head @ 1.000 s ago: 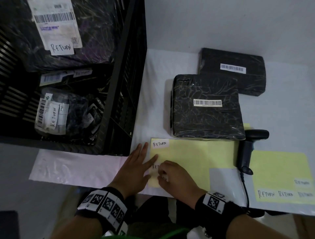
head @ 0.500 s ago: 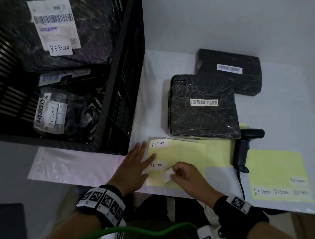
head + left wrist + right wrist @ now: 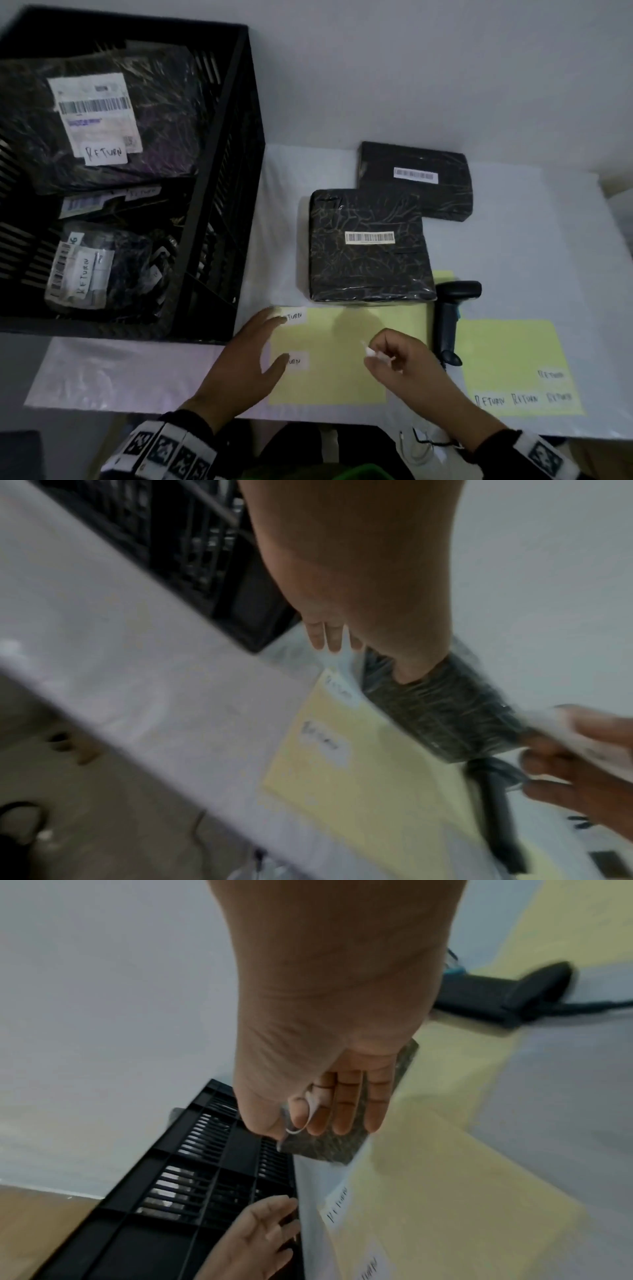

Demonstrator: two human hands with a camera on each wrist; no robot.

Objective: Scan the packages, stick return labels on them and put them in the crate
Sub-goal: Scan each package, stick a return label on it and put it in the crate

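Note:
My right hand pinches a small white return label between thumb and forefinger, lifted above the yellow backing sheet; the same label curls at my fingertips in the right wrist view. My left hand lies with straight fingers over the sheet's left edge, beside two labels still stuck there. Two black wrapped packages with barcodes lie behind the sheet: the near one and the far one. The black crate at left holds several labelled packages. A black scanner lies right of the sheet.
A second yellow sheet with several return labels lies at the front right. The table's front edge runs just before my wrists. White table surface stretches right of the packages.
My right hand peeled a label off the yellow sheet and rose to the right with it. My left hand stayed on the sheet's left edge.

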